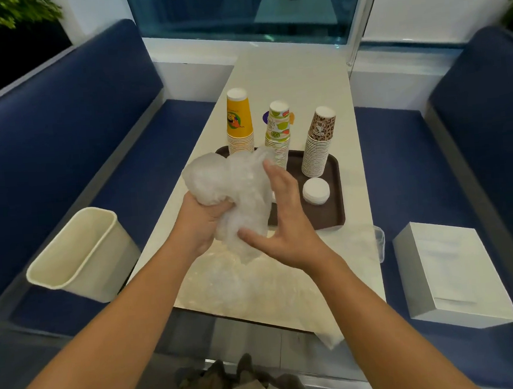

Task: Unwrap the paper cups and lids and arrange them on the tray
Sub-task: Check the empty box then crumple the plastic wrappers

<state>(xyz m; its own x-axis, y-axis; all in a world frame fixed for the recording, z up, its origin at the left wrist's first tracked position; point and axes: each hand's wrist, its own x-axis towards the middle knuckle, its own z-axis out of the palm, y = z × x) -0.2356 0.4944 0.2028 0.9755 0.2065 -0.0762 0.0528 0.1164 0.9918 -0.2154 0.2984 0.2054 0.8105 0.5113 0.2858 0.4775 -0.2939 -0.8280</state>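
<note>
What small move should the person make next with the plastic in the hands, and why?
Probably swing the crumpled wrap left and drop it into the white bin. The left hand grips it, the open right hand presses its side, and the cup stacks and lids already stand bare on the tray; the bin is open beside the table.

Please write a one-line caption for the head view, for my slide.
Left hand grips crumpled plastic wrap, open right hand touches it; cup stacks and lids on tray.
</note>
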